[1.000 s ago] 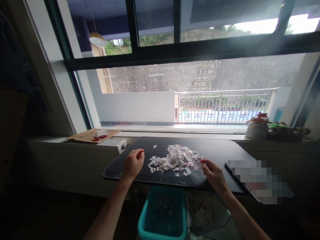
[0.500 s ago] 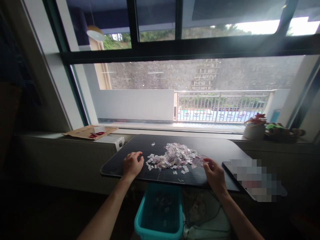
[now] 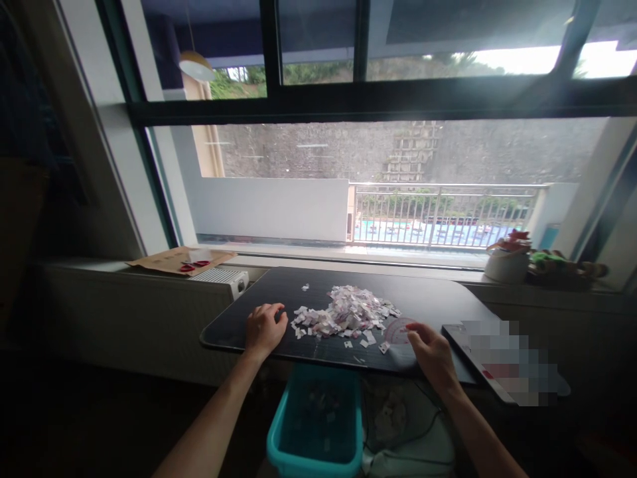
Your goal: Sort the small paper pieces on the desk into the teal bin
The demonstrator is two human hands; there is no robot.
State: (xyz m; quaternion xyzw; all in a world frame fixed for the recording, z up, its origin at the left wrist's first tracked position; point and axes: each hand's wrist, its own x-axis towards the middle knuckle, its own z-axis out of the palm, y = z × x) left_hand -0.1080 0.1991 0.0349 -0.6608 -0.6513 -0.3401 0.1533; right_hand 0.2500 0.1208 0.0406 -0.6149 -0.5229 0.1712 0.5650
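A heap of small cut paper pieces (image 3: 351, 309), white with pinkish marks, lies on the black table (image 3: 423, 292). At its right edge my right hand (image 3: 430, 348) pinches a clear plastic protractor (image 3: 397, 330) with faint reddish markings, held low over the tabletop. One loose paper piece (image 3: 383, 347) lies by the protractor's lower left edge. My left hand (image 3: 265, 328) rests on the table left of the heap, its fingers loosely bent and apart from the thumb, with nothing seen in it.
Below the table's front edge stands a turquoise bin (image 3: 314, 458) with paper bits inside. A flat, blurred-out object (image 3: 512, 365) lies at the table's right edge. Red-handled scissors (image 3: 194, 266) lie on a brown paper envelope (image 3: 166, 260) on the left sill. A white pot (image 3: 505, 264) stands at right.
My right hand has drawn the protractor slightly right and toward me, off the heap's edge, and a paper piece now shows beside it. My left hand has hardly moved.
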